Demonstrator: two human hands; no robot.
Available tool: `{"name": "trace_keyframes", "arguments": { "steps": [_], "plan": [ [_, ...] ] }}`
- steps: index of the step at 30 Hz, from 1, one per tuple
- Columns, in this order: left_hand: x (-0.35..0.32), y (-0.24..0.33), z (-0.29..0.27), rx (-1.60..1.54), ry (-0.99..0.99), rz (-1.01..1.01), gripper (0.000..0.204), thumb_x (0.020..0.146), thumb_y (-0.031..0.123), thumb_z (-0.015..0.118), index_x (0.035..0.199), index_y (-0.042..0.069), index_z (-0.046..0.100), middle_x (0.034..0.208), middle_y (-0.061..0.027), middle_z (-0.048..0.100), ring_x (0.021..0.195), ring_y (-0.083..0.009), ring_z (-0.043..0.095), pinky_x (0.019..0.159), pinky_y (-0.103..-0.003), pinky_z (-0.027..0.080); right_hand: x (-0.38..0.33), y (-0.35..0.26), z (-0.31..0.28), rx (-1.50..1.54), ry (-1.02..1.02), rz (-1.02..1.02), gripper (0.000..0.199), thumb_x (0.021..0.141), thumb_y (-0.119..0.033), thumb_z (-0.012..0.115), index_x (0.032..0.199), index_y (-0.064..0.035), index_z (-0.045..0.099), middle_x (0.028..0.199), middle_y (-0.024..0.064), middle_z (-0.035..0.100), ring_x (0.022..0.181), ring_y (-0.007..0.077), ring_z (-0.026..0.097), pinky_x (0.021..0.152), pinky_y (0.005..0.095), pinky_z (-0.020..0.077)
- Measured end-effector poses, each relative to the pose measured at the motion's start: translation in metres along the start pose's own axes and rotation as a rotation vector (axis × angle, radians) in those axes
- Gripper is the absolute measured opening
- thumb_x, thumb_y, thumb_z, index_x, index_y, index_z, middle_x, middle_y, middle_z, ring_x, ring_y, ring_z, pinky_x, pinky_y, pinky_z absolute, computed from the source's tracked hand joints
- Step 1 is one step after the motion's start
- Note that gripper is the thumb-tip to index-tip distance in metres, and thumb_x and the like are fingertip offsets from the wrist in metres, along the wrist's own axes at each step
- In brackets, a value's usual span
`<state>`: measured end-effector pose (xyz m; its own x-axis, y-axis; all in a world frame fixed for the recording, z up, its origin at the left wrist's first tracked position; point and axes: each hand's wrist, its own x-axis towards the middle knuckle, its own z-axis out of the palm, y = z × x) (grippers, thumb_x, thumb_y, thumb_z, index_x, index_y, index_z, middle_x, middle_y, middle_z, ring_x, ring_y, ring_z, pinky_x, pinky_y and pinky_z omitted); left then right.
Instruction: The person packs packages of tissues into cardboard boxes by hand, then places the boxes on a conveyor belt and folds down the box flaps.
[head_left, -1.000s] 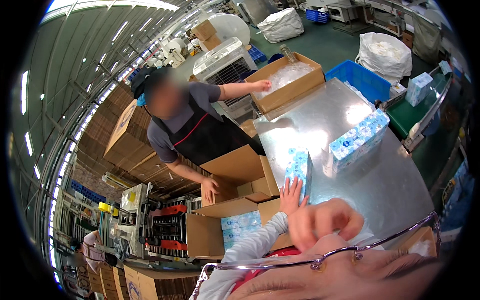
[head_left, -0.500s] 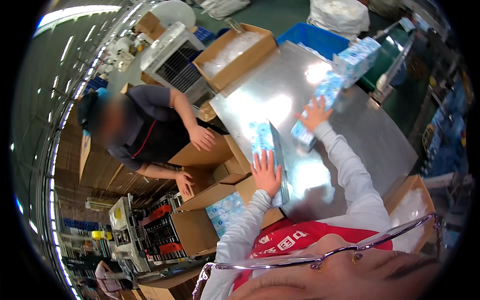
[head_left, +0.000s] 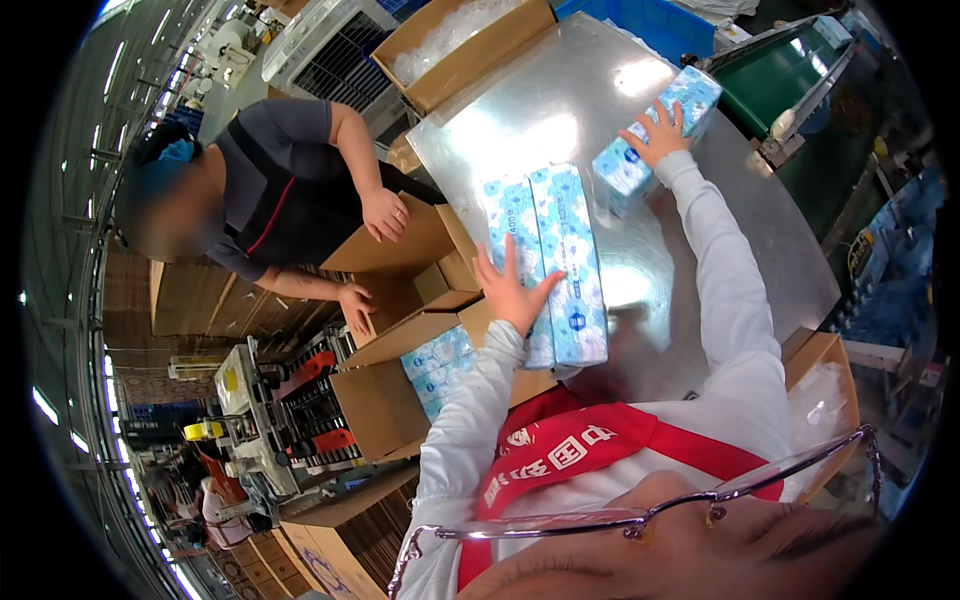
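Note:
Two long blue-and-white floral packs, a left pack (head_left: 508, 205) and a right pack (head_left: 572, 270), lie side by side on the metal table (head_left: 740, 235). My left hand (head_left: 515, 292) rests on them with its fingers spread, mostly over the left pack, its thumb reaching to the right one. Farther off to the right, my right hand (head_left: 660, 138) lies with fingers apart on another floral pack (head_left: 625, 168), set at a slant. Left of the table stands an open cardboard box (head_left: 375, 415) holding several similar packs (head_left: 440, 365).
Across from me, a co-worker (head_left: 285, 180) has both hands at another open carton (head_left: 400, 265). A carton of clear plastic (head_left: 460, 40) and a blue bin (head_left: 640, 40) border the table's far side. A green conveyor (head_left: 770, 85) runs at the far right; another carton (head_left: 820, 390) stands near right.
The pack that was under my right hand now lies against the left one. My right hand has moved away and right, onto the farther pack. My left hand's fingers have spread wider.

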<state>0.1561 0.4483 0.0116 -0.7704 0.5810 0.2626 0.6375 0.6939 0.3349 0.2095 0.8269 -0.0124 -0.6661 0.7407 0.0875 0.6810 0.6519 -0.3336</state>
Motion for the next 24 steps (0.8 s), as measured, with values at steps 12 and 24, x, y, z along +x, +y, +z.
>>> {"name": "trace_keyframes", "arguments": {
  "steps": [12,24],
  "plan": [
    [-0.056,0.006,-0.023,-0.348,-0.544,0.113,0.122,0.069,0.037,0.090,0.158,0.006,0.012,0.141,-0.0278,0.035,0.129,-0.0398,0.044,0.104,-0.046,0.043,-0.373,-0.011,0.011,1.238,-0.097,0.414,0.060,0.099,-0.022,0.059,0.148,0.0015,0.033,0.145,0.0145,0.044,0.131,0.0227,0.042,0.110,0.0357,0.0336],
    [-0.032,-0.069,0.002,-1.118,-1.195,-0.496,0.075,0.092,0.046,0.067,0.144,-0.001,0.041,0.137,-0.0133,0.055,0.125,-0.0226,0.053,0.107,-0.036,0.041,-0.365,0.018,-0.013,1.066,-0.486,0.443,0.070,0.088,-0.050,0.070,0.125,0.0089,0.059,0.115,0.0158,0.066,0.104,0.0219,0.061,0.091,0.0346,0.0488]
  ]
}}
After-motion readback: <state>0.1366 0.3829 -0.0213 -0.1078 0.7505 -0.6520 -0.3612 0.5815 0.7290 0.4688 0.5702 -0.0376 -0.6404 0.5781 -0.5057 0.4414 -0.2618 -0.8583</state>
